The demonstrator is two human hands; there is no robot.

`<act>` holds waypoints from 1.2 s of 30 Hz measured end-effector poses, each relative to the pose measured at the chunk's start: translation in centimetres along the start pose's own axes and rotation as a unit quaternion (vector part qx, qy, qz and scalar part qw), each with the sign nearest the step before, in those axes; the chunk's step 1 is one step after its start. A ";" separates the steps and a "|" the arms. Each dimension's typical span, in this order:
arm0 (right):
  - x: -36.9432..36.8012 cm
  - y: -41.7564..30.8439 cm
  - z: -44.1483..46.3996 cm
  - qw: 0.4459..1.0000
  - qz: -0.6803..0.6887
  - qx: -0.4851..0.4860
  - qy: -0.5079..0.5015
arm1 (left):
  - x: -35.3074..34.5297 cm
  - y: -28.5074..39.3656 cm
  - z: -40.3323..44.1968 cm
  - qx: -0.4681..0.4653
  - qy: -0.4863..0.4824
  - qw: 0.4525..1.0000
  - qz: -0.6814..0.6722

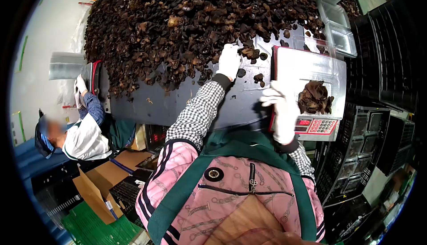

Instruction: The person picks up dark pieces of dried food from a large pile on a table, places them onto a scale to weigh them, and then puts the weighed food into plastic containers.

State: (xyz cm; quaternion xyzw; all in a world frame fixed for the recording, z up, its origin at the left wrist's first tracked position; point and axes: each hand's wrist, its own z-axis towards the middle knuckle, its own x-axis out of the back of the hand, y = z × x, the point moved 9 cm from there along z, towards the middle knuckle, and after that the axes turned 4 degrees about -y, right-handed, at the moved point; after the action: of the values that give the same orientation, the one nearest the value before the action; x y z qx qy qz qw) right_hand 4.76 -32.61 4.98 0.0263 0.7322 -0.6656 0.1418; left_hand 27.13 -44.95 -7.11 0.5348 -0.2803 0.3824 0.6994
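Note:
My left hand (229, 62), in a white glove, reaches to the front edge of a big heap of dark brown wood ear mushrooms (178, 27). Its fingers are curled in beside a small clump of them, and whatever lies within the fingers is hidden. Left of the scale (307, 67), my gloved right hand (283, 109) hovers with its fingers apart and nothing visible in them. On the scale sits a clear plastic tray (336, 85) with a small pile of mushrooms (315, 97) inside. The red display's digits are too small to read surely.
Clear plastic trays (341, 38) stand beyond the scale, and black crates (356, 151) are stacked at the right. At the left, a co-worker (84, 134) in white gloves is beside another scale (95, 78). An open cardboard box (102, 178) is below the table.

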 end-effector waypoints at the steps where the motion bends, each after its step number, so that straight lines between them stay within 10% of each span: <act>1: -2.1 3.0 1.0 0.995 0.066 -0.069 -0.026 | 0.2 -0.6 0.1 -0.018 0.007 0.999 -0.039; 3: -4.2 8.3 1.8 0.955 0.239 -0.177 -0.017 | 3.0 0.1 -0.3 0.089 0.000 0.981 -0.175; 7: -5.2 15.8 2.4 0.872 0.369 -0.315 0.067 | 4.0 5.1 -2.4 0.067 -0.344 0.896 -0.275; 13: -5.0 17.8 2.7 0.911 0.263 -0.318 0.030 | 2.9 4.1 2.0 -0.091 -0.121 0.988 -0.025; 21: -4.9 15.7 1.8 0.906 0.265 -0.329 0.016 | -1.0 3.4 -0.9 -0.082 -0.122 0.985 -0.087; 27: -3.9 17.3 -0.2 0.914 0.228 -0.334 -0.026 | 2.8 5.1 -5.6 -0.036 -0.321 0.942 -0.089; 31: -3.9 17.9 -0.8 0.910 0.236 -0.341 -0.014 | 3.1 6.7 -1.2 -0.109 -0.128 0.984 -0.061; 36: -3.8 17.4 -0.6 0.903 0.230 -0.362 -0.001 | -3.4 10.6 1.6 -0.217 -0.141 0.963 0.073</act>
State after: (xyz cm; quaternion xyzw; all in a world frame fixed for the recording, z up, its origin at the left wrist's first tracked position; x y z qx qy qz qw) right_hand 12.32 -29.52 -10.91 0.1402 0.8964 -0.3034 0.2910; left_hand 16.39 -45.82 -3.78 0.3964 -0.4912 0.2831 0.7221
